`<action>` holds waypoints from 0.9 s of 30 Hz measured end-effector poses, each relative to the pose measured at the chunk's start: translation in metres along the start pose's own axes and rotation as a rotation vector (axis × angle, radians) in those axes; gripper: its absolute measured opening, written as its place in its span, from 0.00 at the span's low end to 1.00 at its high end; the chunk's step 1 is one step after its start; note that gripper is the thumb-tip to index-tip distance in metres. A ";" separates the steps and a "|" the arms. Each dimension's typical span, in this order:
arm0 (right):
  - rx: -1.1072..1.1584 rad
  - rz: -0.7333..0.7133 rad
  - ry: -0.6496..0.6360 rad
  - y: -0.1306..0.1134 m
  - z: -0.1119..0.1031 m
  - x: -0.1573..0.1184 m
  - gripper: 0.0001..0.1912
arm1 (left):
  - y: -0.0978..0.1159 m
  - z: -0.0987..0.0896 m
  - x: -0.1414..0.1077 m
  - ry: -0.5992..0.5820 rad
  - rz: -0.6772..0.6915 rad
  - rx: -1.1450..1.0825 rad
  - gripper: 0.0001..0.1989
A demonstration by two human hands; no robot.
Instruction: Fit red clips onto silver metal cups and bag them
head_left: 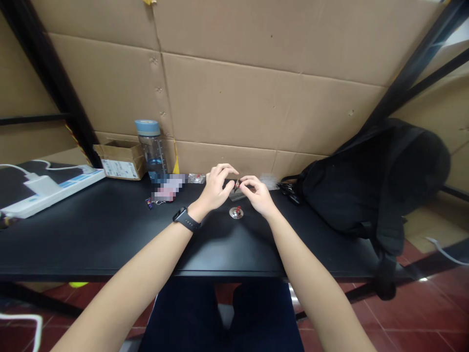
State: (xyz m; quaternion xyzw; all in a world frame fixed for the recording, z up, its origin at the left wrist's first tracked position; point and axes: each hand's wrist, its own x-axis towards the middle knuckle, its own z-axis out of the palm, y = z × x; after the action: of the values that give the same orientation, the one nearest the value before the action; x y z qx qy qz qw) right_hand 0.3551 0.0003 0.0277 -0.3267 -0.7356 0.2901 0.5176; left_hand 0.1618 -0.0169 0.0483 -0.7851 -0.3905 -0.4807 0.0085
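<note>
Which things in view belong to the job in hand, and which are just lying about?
Job in hand, it seems:
small piece between left hand and right hand
shiny disc with a red part, near the hands

Probably just lying about:
bottle
cardboard box
power strip
black backpack

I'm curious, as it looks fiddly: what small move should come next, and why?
Perhaps lower the small red-and-dark piece toward the round silvery metal disc: left hand and right hand meet at the piece, and the disc lies close by on the black tabletop.
</note>
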 end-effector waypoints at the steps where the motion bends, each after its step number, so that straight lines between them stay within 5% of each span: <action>1: -0.019 0.005 -0.009 -0.001 0.000 0.000 0.14 | -0.001 0.000 0.000 -0.028 -0.003 0.013 0.12; 10: -0.056 0.033 -0.012 0.000 -0.005 0.001 0.12 | -0.009 0.005 -0.007 -0.168 0.044 0.167 0.12; 23: -0.152 0.065 -0.030 0.002 -0.002 -0.001 0.12 | -0.018 0.012 -0.006 -0.140 0.053 0.174 0.06; 27: -0.318 0.145 -0.200 0.000 -0.010 -0.004 0.17 | -0.024 0.012 -0.005 -0.109 0.018 0.200 0.07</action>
State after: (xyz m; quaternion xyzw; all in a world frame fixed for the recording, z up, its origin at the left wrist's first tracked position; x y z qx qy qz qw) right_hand 0.3658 -0.0020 0.0279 -0.4261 -0.7943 0.2380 0.3617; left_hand 0.1553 0.0017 0.0296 -0.8088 -0.4295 -0.3956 0.0699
